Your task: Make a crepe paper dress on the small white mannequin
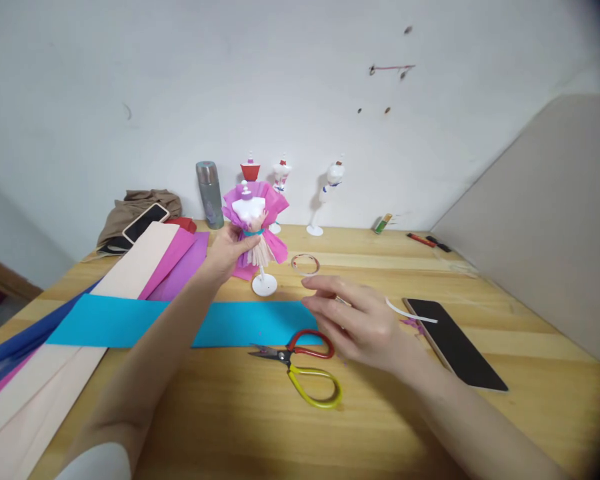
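My left hand (pixel 230 250) grips a small white dress form (pixel 250 212) at its waist, thumb over a teal band. Pink and purple paper (pixel 276 220) flares round the form, with a pale pleated skirt below and a round white base (pixel 265 285). My right hand (pixel 357 317) hovers right of the form, fingers bent and drawn together; whatever they hold, if anything, is too small to make out. Scissors (pixel 285 357) with one red and one yellow handle lie spread in front, partly over a blue paper strip (pixel 250 325).
Behind stand a grey flask (pixel 210 197) and more dress forms (pixel 335 175). Pale and pink paper strips (pixel 135 260), a phone (pixel 146 222) and brown cloth (pixel 147 200) are at left. A tape ring (pixel 305 265) lies mid-table; a dark tablet or phone (pixel 455 343) is at right.
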The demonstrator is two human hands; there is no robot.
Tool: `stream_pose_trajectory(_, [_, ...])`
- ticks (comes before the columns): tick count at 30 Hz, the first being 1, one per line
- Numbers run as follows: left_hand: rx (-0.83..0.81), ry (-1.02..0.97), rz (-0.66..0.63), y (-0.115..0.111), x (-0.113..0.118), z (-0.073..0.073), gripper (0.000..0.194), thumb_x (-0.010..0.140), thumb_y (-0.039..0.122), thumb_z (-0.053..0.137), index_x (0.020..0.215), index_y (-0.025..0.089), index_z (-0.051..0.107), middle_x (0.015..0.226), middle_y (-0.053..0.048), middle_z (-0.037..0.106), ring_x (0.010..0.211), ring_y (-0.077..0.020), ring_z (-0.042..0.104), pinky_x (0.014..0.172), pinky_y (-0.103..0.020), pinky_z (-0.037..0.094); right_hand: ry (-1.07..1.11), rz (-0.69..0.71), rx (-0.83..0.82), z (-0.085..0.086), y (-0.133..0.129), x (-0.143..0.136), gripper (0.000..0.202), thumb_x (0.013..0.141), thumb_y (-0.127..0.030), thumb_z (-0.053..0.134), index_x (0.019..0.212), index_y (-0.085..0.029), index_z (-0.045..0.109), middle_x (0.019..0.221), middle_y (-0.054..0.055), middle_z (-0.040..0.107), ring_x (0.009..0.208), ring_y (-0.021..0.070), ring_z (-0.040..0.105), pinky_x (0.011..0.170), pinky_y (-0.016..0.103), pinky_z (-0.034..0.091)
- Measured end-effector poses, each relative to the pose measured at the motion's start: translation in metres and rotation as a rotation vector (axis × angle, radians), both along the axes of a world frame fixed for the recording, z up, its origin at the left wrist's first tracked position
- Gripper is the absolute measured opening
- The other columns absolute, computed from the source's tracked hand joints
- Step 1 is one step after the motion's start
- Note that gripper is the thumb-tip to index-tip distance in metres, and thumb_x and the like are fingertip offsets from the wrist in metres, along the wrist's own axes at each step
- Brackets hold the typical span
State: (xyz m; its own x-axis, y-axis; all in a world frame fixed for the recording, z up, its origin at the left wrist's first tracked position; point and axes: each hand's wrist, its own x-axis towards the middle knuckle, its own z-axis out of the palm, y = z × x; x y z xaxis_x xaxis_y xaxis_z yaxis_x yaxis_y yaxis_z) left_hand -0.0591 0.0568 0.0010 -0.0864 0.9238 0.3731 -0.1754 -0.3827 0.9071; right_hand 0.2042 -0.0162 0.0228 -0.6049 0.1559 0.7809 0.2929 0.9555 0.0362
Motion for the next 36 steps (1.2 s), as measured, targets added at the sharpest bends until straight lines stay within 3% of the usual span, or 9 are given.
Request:
stream_pose_trajectory(7, [-0.082,0.053,-0.080,0.000,0.003,0.000,0.054,0.062,0.038,0.092,0.106,0.016,0.072,0.107,-0.010,0.077,0.105,-0.0318,0.070,0.093,-0.044,0.055,-0.016,0.027,-0.067,-0.003,0.007,-0.006,0.020,0.095,-0.007,0.056,0.098,-0.016,0.073,0.111,0.015,0.077,0.095,0.0202,0.076,0.077,0.031,0.064])
stream_pose_trajectory(11, [-0.084,0.085,-0.109,0.001,0.001,0.004,0.056,0.059,0.038,0.094,0.106,0.016,0.073,0.107,-0.010,0.077,0.106,-0.0334,0.071,0.094,-0.045,0.054,0.104,0.023,-0.299,-0.013,0.021,-0.009,0.020,0.094,-0.010,0.058,0.102,-0.020,0.074,0.108,0.012,0.076,0.098,0.0215,0.075,0.079,0.036,0.064])
stream_pose_trajectory(15, [-0.061,0.139,-0.111,0.001,0.003,0.010,0.058,0.061,0.042,0.092,0.110,0.018,0.073,0.112,-0.010,0.077,0.112,-0.0359,0.069,0.097,-0.048,0.054,0.315,-0.046,-0.602,-0.025,0.052,-0.015,0.020,0.091,-0.024,0.068,0.109,-0.021,0.074,0.103,0.010,0.078,0.089,0.0224,0.075,0.075,0.038,0.062])
stream_pose_trajectory(19, [-0.076,0.167,-0.103,0.000,0.007,0.018,0.058,0.064,0.042,0.091,0.111,0.016,0.072,0.113,-0.012,0.076,0.113,-0.0362,0.069,0.099,-0.049,0.054,0.349,-0.050,-0.834,-0.022,0.082,-0.028,0.050,0.081,-0.040,0.077,0.127,-0.019,0.068,0.126,0.016,0.074,0.119,0.0311,0.069,0.102,0.054,0.053])
stream_pose_trajectory(22, [-0.052,0.153,-0.118,0.002,0.007,0.022,0.063,0.063,0.042,0.092,0.116,0.017,0.070,0.118,-0.013,0.075,0.115,-0.0357,0.069,0.099,-0.048,0.054,0.330,0.059,-0.965,-0.011,0.095,-0.043,0.060,0.076,-0.044,0.080,0.128,-0.019,0.066,0.135,0.017,0.069,0.130,0.0324,0.063,0.112,0.056,0.044])
stream_pose_trajectory(25, [-0.025,0.160,-0.171,0.005,0.000,0.023,0.071,0.059,0.039,0.094,0.122,0.018,0.068,0.123,-0.014,0.074,0.118,-0.0359,0.068,0.100,-0.047,0.055,0.345,0.160,-1.039,-0.006,0.101,-0.058,0.057,0.075,-0.043,0.080,0.125,-0.021,0.065,0.135,0.013,0.070,0.131,0.0313,0.061,0.115,0.055,0.040])
stream_pose_trajectory(30, [-0.067,0.212,-0.183,0.005,-0.013,0.020,0.068,0.053,0.032,0.097,0.114,0.015,0.071,0.113,-0.014,0.076,0.115,-0.0366,0.069,0.099,-0.048,0.055,0.423,0.191,-1.079,-0.010,0.102,-0.076,0.047,0.075,-0.042,0.079,0.115,-0.020,0.068,0.125,0.011,0.075,0.125,0.0314,0.065,0.113,0.055,0.043])
stream_pose_trajectory(36, [-0.041,0.145,-0.134,0.001,-0.001,0.017,0.058,0.062,0.032,0.093,0.113,0.016,0.071,0.117,-0.013,0.076,0.116,-0.0361,0.069,0.102,-0.050,0.053,0.549,0.218,-1.091,-0.009,0.100,-0.083,0.041,0.075,-0.049,0.079,0.105,-0.022,0.070,0.118,0.009,0.077,0.121,0.0299,0.067,0.109,0.052,0.048])
